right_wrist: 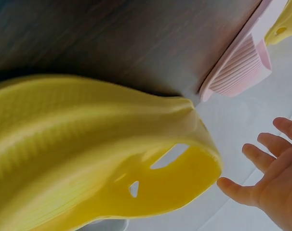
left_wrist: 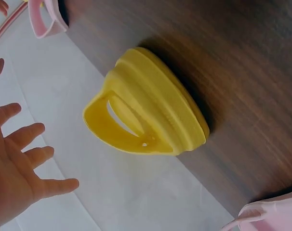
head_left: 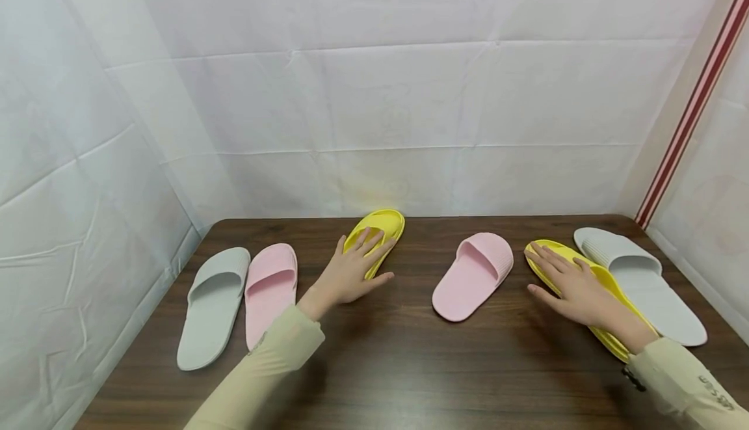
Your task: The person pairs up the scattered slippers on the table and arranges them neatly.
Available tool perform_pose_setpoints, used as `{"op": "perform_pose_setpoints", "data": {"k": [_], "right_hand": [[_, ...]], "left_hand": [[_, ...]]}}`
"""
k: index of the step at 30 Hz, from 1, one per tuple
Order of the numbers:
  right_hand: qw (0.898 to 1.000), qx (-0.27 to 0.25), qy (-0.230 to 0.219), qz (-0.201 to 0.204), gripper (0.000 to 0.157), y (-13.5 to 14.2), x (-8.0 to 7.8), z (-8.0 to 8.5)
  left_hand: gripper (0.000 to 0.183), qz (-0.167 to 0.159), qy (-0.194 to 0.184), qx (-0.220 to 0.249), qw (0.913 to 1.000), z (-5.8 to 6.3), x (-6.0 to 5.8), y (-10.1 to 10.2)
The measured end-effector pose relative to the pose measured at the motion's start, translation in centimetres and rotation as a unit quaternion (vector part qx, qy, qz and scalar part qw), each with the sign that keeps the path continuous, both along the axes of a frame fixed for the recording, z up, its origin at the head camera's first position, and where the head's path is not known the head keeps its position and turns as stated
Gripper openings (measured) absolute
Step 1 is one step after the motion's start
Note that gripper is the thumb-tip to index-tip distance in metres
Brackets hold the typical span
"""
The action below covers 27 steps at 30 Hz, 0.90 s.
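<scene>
My left hand (head_left: 348, 275) hovers with spread fingers over a yellow slipper (head_left: 386, 220) at the back edge of the table. In the left wrist view a gap separates that hand (left_wrist: 16, 168) from the slipper (left_wrist: 155, 96), whose open strap faces the fingers. On the right side, my right hand (head_left: 576, 292) reaches over a second yellow slipper (head_left: 611, 344), palm down with fingers extended. The right wrist view has this slipper (right_wrist: 78, 130) large in front, with the little finger of the hand (right_wrist: 276, 187) close beside its strap end. Neither hand grips anything.
A pale grey slipper (head_left: 213, 309) and a pink slipper (head_left: 271, 296) lie side by side at the left. Another pink slipper (head_left: 465, 287) lies right of centre. A second pale grey slipper (head_left: 649, 293) lies against the right yellow one. White sheeting (head_left: 386, 105) hangs behind the dark wooden table (head_left: 409, 378).
</scene>
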State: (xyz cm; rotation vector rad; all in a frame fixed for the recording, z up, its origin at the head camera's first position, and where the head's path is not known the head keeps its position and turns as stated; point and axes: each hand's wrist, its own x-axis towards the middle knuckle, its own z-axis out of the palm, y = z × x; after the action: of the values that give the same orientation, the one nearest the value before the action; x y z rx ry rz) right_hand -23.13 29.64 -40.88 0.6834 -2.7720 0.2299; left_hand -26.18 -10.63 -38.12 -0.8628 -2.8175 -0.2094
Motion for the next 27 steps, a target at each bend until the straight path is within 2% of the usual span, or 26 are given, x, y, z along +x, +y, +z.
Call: {"op": "perform_pose_setpoints", "data": {"k": [8,17,27], "right_hand": [[1.000,-0.008,0.001,-0.003,0.059,0.6,-0.1,0.5],[1.000,-0.006,0.009,0.006,0.053,1.4,-0.4,0.7],[1.000,-0.001,-0.016,0.000,0.049,2.9,-0.8,0.9]], "left_hand": [[0.054,-0.020,0.001,-0.001,0.9998,0.4,-0.9,-0.1],[0.045,-0.062,0.038,0.004,0.9974,0.8,-2.0,-0.4],[0.038,-0.061,0.044,-0.003,0.9972,1.1,-3.3,-0.8]]}}
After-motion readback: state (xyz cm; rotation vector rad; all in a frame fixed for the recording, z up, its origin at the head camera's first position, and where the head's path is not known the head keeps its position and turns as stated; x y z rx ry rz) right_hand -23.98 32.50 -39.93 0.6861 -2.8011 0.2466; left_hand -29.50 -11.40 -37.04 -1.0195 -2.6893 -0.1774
